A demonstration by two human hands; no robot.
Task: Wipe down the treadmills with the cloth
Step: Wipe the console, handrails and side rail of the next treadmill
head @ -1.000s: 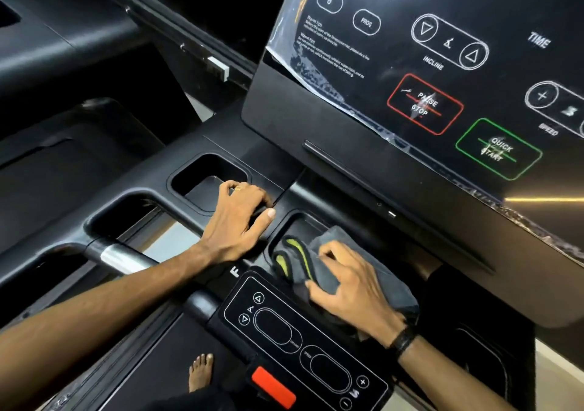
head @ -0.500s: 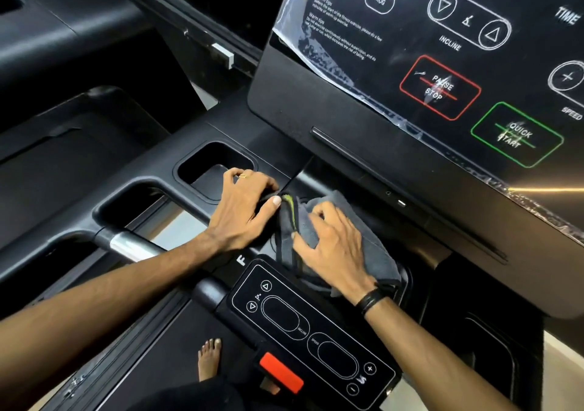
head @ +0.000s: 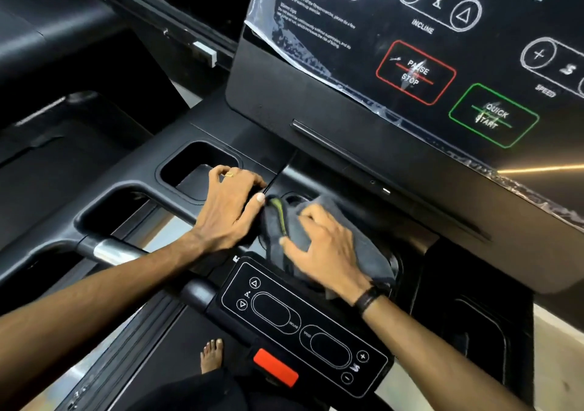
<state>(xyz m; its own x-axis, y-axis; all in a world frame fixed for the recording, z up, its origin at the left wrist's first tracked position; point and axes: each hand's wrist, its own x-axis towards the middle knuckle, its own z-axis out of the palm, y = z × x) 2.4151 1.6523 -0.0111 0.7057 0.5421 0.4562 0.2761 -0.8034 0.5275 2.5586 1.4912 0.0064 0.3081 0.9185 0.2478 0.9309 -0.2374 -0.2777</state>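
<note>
A grey cloth (head: 366, 252) with a yellow-green edge lies bunched in a round recess of the black treadmill console (head: 316, 145). My right hand (head: 322, 249) presses flat on the cloth with fingers spread. My left hand (head: 230, 208) rests on the console ledge just left of the cloth. Its fingers curl over the rim of a rectangular tray, and its thumb tip touches the cloth's edge. The recess under the cloth is mostly hidden.
The display panel (head: 417, 72) with PAUSE STOP and QUICK START marks rises behind. A handlebar control pad (head: 300, 325) with a red key (head: 275, 366) sits below my hands. A chrome grip (head: 110, 249) lies left. A bare foot (head: 211, 355) stands on the belt.
My right hand slid the cloth up and to the left in the recess, until it met my left thumb. My left hand stayed on the ledge.
</note>
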